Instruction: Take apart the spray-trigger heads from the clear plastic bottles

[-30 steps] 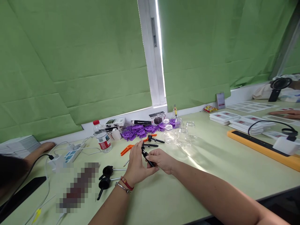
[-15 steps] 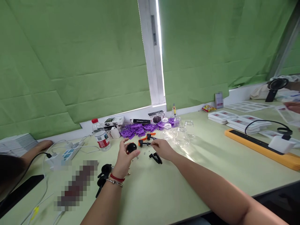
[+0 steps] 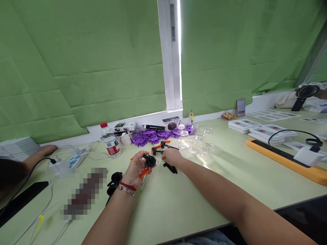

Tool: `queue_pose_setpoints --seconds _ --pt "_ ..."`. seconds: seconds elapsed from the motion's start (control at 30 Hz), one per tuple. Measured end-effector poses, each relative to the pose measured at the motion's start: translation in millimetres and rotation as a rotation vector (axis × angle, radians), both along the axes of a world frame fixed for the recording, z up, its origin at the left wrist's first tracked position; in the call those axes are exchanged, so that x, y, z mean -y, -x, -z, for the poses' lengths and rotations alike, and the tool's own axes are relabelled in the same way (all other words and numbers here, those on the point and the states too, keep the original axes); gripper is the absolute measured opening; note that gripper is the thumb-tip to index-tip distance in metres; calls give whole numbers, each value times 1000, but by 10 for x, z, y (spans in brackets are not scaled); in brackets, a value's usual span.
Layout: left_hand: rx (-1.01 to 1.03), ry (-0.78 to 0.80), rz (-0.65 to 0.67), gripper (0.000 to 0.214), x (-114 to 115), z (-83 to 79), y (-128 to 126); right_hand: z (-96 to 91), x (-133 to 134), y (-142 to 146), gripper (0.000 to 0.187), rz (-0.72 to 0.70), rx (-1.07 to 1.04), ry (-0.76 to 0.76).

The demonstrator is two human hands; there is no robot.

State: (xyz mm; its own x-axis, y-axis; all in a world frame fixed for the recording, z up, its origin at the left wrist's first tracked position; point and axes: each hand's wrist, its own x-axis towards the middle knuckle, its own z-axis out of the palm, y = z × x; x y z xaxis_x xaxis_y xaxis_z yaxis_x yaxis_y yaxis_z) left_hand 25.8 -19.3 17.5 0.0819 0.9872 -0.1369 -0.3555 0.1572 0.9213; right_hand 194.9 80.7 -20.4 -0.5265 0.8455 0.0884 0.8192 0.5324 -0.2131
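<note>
My left hand (image 3: pixel 135 168) is closed round a black round knob part (image 3: pixel 149 160) with a thin metal rod hanging below it, just above an orange clamp piece (image 3: pixel 144 171). My right hand (image 3: pixel 171 156) is beside it with fingers curled in a pinch; what they grip is too small to name. A small black clamp part (image 3: pixel 170 167) lies on the table right below my right hand. Another black and orange clamp (image 3: pixel 160 149) rests just beyond both hands. Two black knobs on rods (image 3: pixel 113 185) lie by my left wrist.
Purple plastic wheels (image 3: pixel 153 136), clear glass jars (image 3: pixel 194 143) and a water bottle (image 3: pixel 110 144) stand near the window sill. An orange and black bar (image 3: pixel 283 158) with a white charger and cable lies at right, beside card stacks (image 3: pixel 255 131). Another person's hand (image 3: pixel 43 151) rests at far left.
My hands parted and the black clamp part was laid on the table. My left hand picked up the round black knob. My right hand reached toward the clamp beyond.
</note>
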Motion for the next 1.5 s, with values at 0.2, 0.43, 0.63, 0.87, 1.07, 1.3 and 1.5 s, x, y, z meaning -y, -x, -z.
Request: queue_pose_setpoints --seconds 0.2,0.43,0.63,0.87,1.07,1.3,1.5 --pt "-19 61 119 46 2 16 -27 49 -12 -7 17 -24 12 -9" --pt "-103 190 225 48 -4 17 -46 81 -56 -37 12 -46 -2 3" --pt "-140 245 293 48 -8 60 -64 -76 33 -141 10 -58 -355 49" --pt "-193 252 357 53 -2 92 -125 -223 394 -251 17 -157 -1078 707" --pt "-224 192 398 51 0 99 -139 -240 513 -247 19 -223 -1044 724" --pt "-256 192 403 50 21 83 -161 -240 491 -216 11 -342 -843 453" --pt "-301 190 371 47 42 68 -183 -288 496 -221 8 -403 -668 276"
